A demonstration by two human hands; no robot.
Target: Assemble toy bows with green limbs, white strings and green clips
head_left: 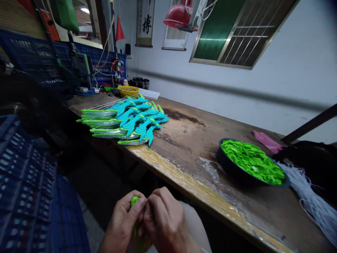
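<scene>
hands pressed together below the workbench, left hand and right hand pinching a green plastic piece between them.

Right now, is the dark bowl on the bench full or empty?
Full. The dark bowl is heaped to its rim with small green plastic pieces, and it stands upright on the wooden bench.

— How's my feed?
— Dim overall. Left of my hands it falls into near-black shadow; beyond them the wet-looking bench throws back glare. Edges bend with wide-angle distortion, and the hands look slightly soft.
</scene>
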